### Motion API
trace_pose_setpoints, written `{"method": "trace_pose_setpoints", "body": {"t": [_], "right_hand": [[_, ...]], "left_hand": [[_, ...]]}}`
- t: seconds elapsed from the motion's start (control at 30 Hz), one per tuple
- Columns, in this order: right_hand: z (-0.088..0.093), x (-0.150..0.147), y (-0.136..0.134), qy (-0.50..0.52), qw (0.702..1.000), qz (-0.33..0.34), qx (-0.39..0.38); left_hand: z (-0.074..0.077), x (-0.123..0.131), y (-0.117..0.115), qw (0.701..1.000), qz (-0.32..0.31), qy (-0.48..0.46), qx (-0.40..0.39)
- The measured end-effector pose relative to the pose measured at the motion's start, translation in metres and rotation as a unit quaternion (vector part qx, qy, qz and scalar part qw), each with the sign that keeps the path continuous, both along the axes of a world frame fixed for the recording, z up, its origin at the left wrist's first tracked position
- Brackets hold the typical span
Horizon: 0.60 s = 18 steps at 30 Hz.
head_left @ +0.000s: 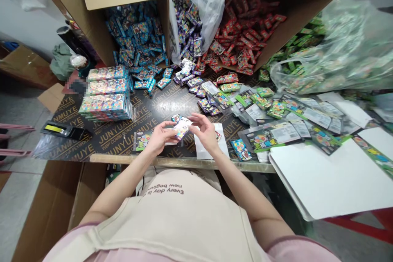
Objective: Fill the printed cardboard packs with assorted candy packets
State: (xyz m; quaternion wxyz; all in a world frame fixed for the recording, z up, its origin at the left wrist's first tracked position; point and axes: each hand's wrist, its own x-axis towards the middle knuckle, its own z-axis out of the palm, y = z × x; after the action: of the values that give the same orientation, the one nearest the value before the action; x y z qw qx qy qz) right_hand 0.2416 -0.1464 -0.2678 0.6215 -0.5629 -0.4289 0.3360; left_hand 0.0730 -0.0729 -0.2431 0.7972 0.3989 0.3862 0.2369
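Note:
My left hand and my right hand meet just above the near edge of the dark plywood table. Both pinch the same small stack of colourful packets, the left from below and the right from the top right. A flat printed card lies under my left hand, and a white sheet lies under my right. A blue packet rests on the table to the right of my right hand.
Open cardboard boxes at the back hold blue packets and red packets; plastic bags hold purple packets and green packets. Stacked filled display packs stand left. Printed cards and white boards cover the right. A black-and-yellow tool lies far left.

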Motion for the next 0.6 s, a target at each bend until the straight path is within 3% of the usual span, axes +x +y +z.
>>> {"method": "trace_pose_setpoints", "body": {"t": [0.13, 0.23, 0.33, 0.43, 0.5, 0.6], "right_hand": [[0.002, -0.009, -0.005, -0.168, 0.984, 0.047, 0.019], [0.001, -0.012, -0.005, -0.226, 0.973, 0.028, 0.033], [0.005, -0.012, -0.003, -0.333, 0.942, 0.020, 0.028], [0.012, -0.012, 0.000, -0.438, 0.894, 0.091, 0.021], [0.015, -0.013, 0.001, -0.445, 0.883, 0.141, 0.039], [0.014, -0.012, 0.000, -0.413, 0.895, 0.156, 0.067]], "left_hand": [[0.002, 0.003, -0.002, 0.998, 0.041, -0.018, -0.046], [-0.001, 0.004, -0.005, 0.999, 0.016, -0.011, -0.044], [-0.005, 0.004, -0.008, 0.994, 0.006, 0.050, 0.096], [-0.010, 0.004, -0.008, 0.963, 0.014, 0.123, 0.241], [-0.013, 0.005, -0.008, 0.971, -0.009, 0.109, 0.213], [-0.015, 0.003, -0.007, 0.996, -0.033, 0.031, 0.081]]}}
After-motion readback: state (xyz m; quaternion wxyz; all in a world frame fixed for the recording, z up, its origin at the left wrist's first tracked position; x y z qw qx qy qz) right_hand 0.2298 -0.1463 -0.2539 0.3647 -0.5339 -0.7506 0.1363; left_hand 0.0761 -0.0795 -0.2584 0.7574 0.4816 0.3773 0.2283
